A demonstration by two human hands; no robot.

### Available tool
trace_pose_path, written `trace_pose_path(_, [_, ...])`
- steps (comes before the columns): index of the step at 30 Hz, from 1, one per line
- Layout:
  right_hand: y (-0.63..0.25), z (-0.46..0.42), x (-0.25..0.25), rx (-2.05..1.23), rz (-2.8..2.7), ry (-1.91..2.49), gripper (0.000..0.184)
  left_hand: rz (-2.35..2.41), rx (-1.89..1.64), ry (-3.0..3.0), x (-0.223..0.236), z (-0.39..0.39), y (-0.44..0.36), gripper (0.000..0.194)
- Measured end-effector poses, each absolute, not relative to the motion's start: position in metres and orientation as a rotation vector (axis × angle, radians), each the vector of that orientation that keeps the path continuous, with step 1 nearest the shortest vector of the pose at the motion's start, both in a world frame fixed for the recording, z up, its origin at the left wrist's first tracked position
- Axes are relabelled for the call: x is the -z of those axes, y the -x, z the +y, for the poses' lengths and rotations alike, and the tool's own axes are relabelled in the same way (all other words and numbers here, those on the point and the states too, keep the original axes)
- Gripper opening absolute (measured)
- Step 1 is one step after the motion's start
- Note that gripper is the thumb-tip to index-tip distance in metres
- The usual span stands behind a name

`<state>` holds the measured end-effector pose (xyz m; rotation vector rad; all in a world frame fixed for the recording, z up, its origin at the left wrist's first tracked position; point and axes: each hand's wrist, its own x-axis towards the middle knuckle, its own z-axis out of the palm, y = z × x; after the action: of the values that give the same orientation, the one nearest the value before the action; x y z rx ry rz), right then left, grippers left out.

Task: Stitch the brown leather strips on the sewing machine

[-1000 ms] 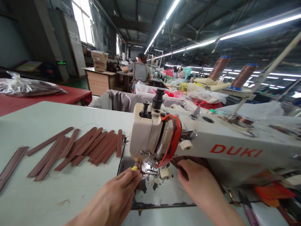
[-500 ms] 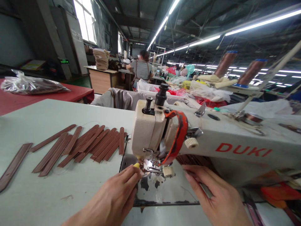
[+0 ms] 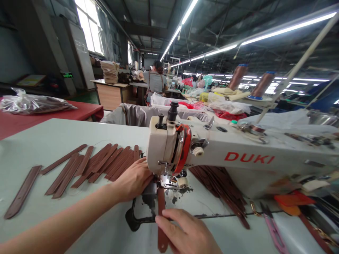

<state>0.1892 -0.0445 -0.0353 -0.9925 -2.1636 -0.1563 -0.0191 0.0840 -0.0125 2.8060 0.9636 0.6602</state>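
Note:
A brown leather strap [image 3: 161, 218] lies lengthwise under the presser foot [image 3: 172, 182] of a white DUKI sewing machine [image 3: 238, 158], running toward me. My right hand [image 3: 185, 231] rests on the strap's near part, fingers closed on it. My left hand [image 3: 134, 180] reaches to the left of the needle, fingers curled behind the machine head; what they touch is hidden. Several finished brown straps [image 3: 106, 165] lie fanned out just left of that hand.
Another pile of brown straps [image 3: 222, 183] lies under the machine arm at the right. Pink snips [image 3: 272, 229] and orange tools [image 3: 291, 203] sit at the right. A single strap [image 3: 22, 192] lies far left. A person [image 3: 156, 81] works at a distant table.
A strap now lies under the presser foot. My right hand moved left and nearer onto it. My left hand moved up beside the machine head. The view shifted slightly.

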Motion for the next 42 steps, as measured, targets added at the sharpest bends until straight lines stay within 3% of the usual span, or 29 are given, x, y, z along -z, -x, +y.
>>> trace_pose_path(7, [-0.174,-0.023,0.049,0.104,-2.205,0.828,0.029,0.945,-0.504,-2.892,0.004,0.079,0.060,0.032])
trace_pose_path(16, [-0.172,-0.022,0.065,0.089,-2.297,0.973,0.026,0.897,-0.588,-2.835,0.033,0.017,0.036,0.061])
trace_pose_path(25, [-0.178,-0.017,0.067,0.179,-2.329,0.965,0.026,0.862,-0.770,-2.881,0.038,0.024,0.024,0.055])
trace_pose_path(42, [-0.191,-0.020,0.068,0.119,-2.239,0.979,0.024,0.873,-0.762,-2.757,0.033,0.023,0.018,0.045])
